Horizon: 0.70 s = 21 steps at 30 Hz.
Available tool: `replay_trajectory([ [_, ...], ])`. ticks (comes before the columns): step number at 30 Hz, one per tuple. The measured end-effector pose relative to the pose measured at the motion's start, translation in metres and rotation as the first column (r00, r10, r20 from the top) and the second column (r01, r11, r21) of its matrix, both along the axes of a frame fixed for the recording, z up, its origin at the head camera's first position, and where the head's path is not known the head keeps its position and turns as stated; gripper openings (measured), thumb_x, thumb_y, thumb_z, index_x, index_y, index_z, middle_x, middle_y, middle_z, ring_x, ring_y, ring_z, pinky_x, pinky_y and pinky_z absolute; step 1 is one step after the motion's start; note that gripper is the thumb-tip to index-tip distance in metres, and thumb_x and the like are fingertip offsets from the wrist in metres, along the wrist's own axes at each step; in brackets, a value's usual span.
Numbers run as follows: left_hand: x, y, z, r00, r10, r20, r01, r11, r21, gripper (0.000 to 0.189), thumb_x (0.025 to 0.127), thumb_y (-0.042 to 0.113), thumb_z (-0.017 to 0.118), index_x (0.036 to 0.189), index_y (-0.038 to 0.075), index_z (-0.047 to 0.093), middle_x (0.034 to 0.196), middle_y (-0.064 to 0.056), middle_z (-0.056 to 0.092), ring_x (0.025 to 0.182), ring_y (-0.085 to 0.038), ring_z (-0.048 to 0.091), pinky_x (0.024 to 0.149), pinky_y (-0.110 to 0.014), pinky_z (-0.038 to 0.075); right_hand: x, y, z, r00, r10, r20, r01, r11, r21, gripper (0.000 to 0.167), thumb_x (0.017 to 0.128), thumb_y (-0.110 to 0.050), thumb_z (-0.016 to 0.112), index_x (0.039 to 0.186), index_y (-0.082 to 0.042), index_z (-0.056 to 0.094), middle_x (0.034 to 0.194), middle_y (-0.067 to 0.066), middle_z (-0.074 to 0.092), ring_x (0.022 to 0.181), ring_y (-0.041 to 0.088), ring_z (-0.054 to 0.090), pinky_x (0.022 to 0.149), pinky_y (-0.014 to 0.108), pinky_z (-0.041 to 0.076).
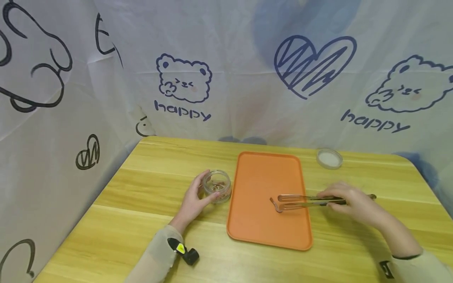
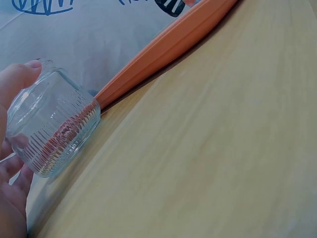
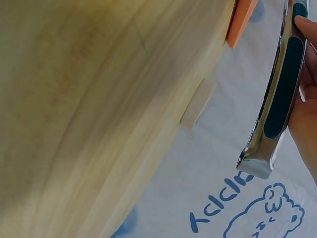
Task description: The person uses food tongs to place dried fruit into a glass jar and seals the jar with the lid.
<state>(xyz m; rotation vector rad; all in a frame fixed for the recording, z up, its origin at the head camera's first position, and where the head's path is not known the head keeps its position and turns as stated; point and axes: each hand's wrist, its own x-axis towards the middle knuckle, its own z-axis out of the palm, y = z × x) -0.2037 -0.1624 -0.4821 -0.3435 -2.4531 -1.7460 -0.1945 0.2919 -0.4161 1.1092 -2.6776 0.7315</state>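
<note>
My left hand [image 1: 191, 202] grips a clear glass jar [image 1: 217, 192] standing just left of an orange tray [image 1: 263, 173], thumb on the near side. In the left wrist view the ribbed jar wall [image 2: 59, 116] shows small reddish-brown pieces at the bottom. Metal tongs [image 3: 285, 89] with dark green grip inlays are held in my right hand [image 1: 355, 202]. Their two arms reach left over the tray, tips spread apart. A small, thin, curved brown piece [image 1: 275, 205] lies at the tip of the nearer arm.
Behind the tray's right side, a round shallow lid [image 1: 330, 158] with a white inside lies on the wooden table [image 1: 152, 184]. White cloth with drawings [image 1: 233, 94] hangs along the table's back and left.
</note>
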Motion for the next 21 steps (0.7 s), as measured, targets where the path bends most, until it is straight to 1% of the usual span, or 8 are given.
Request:
replay_trajectory([
  [4, 0.000, 0.000, 0.000, 1.000, 0.000, 0.000, 0.000, 1.000, 0.001, 0.074, 0.084, 0.027, 0.075, 0.146, 0.018, 0.036, 0.143, -0.008, 0.041, 0.131, -0.025, 0.039, 0.112, -0.044, 0.028, -0.001, 0.002, -0.003, 1.000, 0.014, 0.026, -0.014, 1.000, 0.013, 0.038, 0.077, 0.002, 0.075, 0.110, -0.015, 0.070, 0.105, -0.009, 0.065, 0.097, 0.010, 0.057, 0.076, 0.032, 0.054],
  [8, 0.000, 0.000, -0.001, 1.000, 0.000, 0.003, 0.000, 1.000, -0.002, 0.074, 0.084, 0.026, 0.075, 0.146, 0.018, 0.036, 0.144, -0.008, 0.041, 0.131, -0.025, 0.039, 0.112, -0.044, 0.028, -0.001, 0.002, -0.005, 0.999, 0.047, 0.024, -0.046, 0.999, -0.014, 0.036, 0.076, 0.005, 0.075, 0.106, -0.015, 0.071, 0.100, -0.011, 0.065, 0.091, 0.007, 0.057, 0.071, 0.027, 0.053],
  [11, -0.001, 0.000, -0.001, 1.000, -0.003, 0.007, 0.003, 1.000, -0.003, 0.075, 0.084, 0.023, 0.076, 0.147, 0.016, 0.035, 0.144, -0.010, 0.040, 0.132, -0.027, 0.039, 0.112, -0.045, 0.028, -0.001, 0.002, -0.005, 0.998, 0.053, 0.031, -0.052, 0.998, -0.039, 0.034, 0.077, 0.006, 0.074, 0.103, -0.015, 0.072, 0.097, -0.011, 0.065, 0.088, 0.005, 0.057, 0.068, 0.024, 0.052],
  [13, 0.000, 0.001, 0.001, 1.000, -0.006, 0.009, 0.006, 1.000, 0.000, 0.075, 0.084, 0.020, 0.075, 0.147, 0.013, 0.034, 0.144, -0.013, 0.039, 0.132, -0.029, 0.038, 0.111, -0.046, 0.028, 0.000, 0.002, -0.005, 0.998, 0.052, 0.035, -0.050, 0.998, -0.048, 0.033, 0.077, 0.007, 0.073, 0.102, -0.015, 0.072, 0.096, -0.012, 0.064, 0.087, 0.004, 0.057, 0.066, 0.024, 0.052],
  [15, 0.004, 0.003, 0.010, 1.000, -0.013, 0.008, 0.012, 1.000, 0.005, 0.075, 0.085, 0.017, 0.075, 0.147, 0.008, 0.034, 0.144, -0.015, 0.039, 0.132, -0.031, 0.038, 0.111, -0.047, 0.027, 0.000, 0.001, -0.005, 0.998, 0.048, 0.034, -0.046, 0.998, -0.051, 0.033, 0.077, 0.007, 0.073, 0.102, -0.015, 0.073, 0.096, -0.012, 0.064, 0.086, 0.004, 0.057, 0.065, 0.023, 0.052],
  [19, 0.013, 0.006, 0.026, 1.000, -0.022, 0.011, 0.022, 1.000, -0.002, 0.074, 0.086, 0.015, 0.073, 0.146, 0.002, 0.033, 0.144, -0.019, 0.039, 0.132, -0.033, 0.038, 0.111, -0.048, 0.027, 0.001, -0.001, -0.002, 0.999, 0.036, 0.017, -0.035, 0.998, -0.052, 0.033, 0.077, 0.008, 0.073, 0.100, -0.016, 0.073, 0.094, -0.013, 0.064, 0.084, 0.003, 0.058, 0.064, 0.023, 0.052],
  [20, 0.015, 0.007, 0.029, 1.000, -0.025, 0.010, 0.025, 1.000, -0.004, 0.073, 0.086, 0.015, 0.073, 0.146, 0.002, 0.033, 0.144, -0.019, 0.039, 0.132, -0.034, 0.038, 0.111, -0.048, 0.027, 0.001, -0.001, -0.002, 0.999, 0.033, 0.013, -0.032, 0.998, -0.052, 0.033, 0.077, 0.008, 0.073, 0.100, -0.016, 0.073, 0.093, -0.012, 0.064, 0.084, 0.003, 0.058, 0.064, 0.024, 0.052],
  [21, 0.015, 0.007, 0.029, 1.000, -0.025, 0.011, 0.025, 1.000, -0.008, 0.073, 0.086, 0.015, 0.073, 0.146, 0.002, 0.033, 0.143, -0.019, 0.039, 0.131, -0.034, 0.038, 0.111, -0.048, 0.027, 0.002, -0.002, -0.001, 1.000, 0.028, 0.008, -0.028, 0.998, -0.053, 0.033, 0.076, 0.008, 0.073, 0.099, -0.016, 0.073, 0.093, -0.012, 0.064, 0.084, 0.003, 0.058, 0.064, 0.024, 0.052],
])
